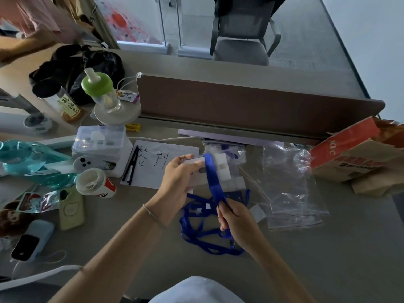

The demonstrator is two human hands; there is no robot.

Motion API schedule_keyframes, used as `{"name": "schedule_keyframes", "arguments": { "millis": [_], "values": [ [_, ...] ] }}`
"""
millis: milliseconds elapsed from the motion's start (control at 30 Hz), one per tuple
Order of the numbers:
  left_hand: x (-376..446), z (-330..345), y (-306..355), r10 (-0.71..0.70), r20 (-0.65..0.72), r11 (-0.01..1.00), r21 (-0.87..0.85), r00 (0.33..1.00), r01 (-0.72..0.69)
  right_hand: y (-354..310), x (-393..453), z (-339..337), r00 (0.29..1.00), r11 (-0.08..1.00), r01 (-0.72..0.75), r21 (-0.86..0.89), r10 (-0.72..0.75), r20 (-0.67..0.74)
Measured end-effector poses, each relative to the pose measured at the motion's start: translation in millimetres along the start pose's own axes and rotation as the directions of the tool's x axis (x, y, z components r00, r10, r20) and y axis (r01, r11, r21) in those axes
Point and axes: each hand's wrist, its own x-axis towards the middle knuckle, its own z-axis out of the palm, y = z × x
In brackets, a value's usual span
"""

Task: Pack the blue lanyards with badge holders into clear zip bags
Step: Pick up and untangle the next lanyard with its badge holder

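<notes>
L hand (179, 178) grips a clear badge holder (196, 171), fingers curled round its edge, thumb on top. R hand (235, 224) pinches the blue lanyard strap (213, 178) just below the holder; strap runs taut-ish up from R fingers to the holder's top. Rest of the blue lanyards (203, 230) lie in a loose tangle under and between both hands, on the desk (328, 248). Empty clear zip bags (293, 189) sit to the right of R hand, apart from it; one filled bag (225, 158) just beyond the holder.

Risks, judging from here:
- held strap prob. crosses the pile; lifting could drag other lanyards along w/ it.
- strap not folded yet, so loose loops may snag on the bag mouth.
- bags are flimsy and crumpled; opening one needs a free hand, both are busy.
- cup (96, 182) left of L hand, elbow swing could tip it.
</notes>
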Motion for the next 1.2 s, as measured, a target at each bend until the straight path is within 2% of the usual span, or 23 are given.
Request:
{"name": "schedule_keyframes", "arguments": {
  "millis": [133,233,300,400,500,600,733,800,933,1033,1133,1200],
  "values": [
    [0,-8,2,-0.119,0.202,0.987,0.128,0.972,0.094,12,4,-10,0.997,0.992,0.012,-0.128,-0.002,0.078],
    [0,-16,4,-0.256,0.331,0.938,0.311,0.908,0.151,18,11,-23,0.987,0.993,-0.053,-0.104,0.068,0.149],
    [1,-20,2,-0.327,0.325,0.866,0.479,0.888,0.143,18,15,-31,0.975,0.993,-0.114,-0.043,0.120,0.186],
    [-1,-17,0,-0.353,0.285,0.684,0.729,0.891,0.038,14,21,-43,0.967,0.989,-0.147,0.025,0.139,0.211],
    [-2,-13,-4,-0.390,0.328,0.550,0.832,0.860,-0.067,8,29,-52,0.965,0.990,-0.137,-0.012,0.136,0.223],
    [0,-11,-12,-0.347,0.332,0.400,0.898,0.877,-0.182,-3,34,-54,0.964,0.981,-0.148,-0.129,0.173,0.204],
    [9,-13,-24,-0.075,0.296,0.197,0.940,0.952,-0.277,-16,33,-53,0.965,0.937,-0.139,-0.321,0.201,0.169],
    [12,-14,-28,0.049,0.265,0.205,0.941,0.963,-0.269,-24,30,-49,0.969,0.938,-0.127,-0.323,0.187,0.163],
    [21,-17,-38,0.263,0.175,0.293,0.923,0.949,-0.251,-35,24,-38,0.980,0.958,-0.107,-0.267,0.147,0.134],
    [28,-18,-41,0.336,0.074,0.446,0.866,0.939,-0.228,-39,16,-26,0.984,0.978,-0.078,-0.191,0.106,0.143],
    [40,-22,-45,0.328,-0.060,0.626,0.761,0.943,-0.170,-42,8,-15,0.982,0.993,-0.067,-0.100,0.084,0.171],
    [46,-26,-48,0.268,-0.156,0.785,0.608,0.951,-0.121,-43,4,-9,0.982,0.996,-0.057,-0.067,0.068,0.177]
  ]
}}
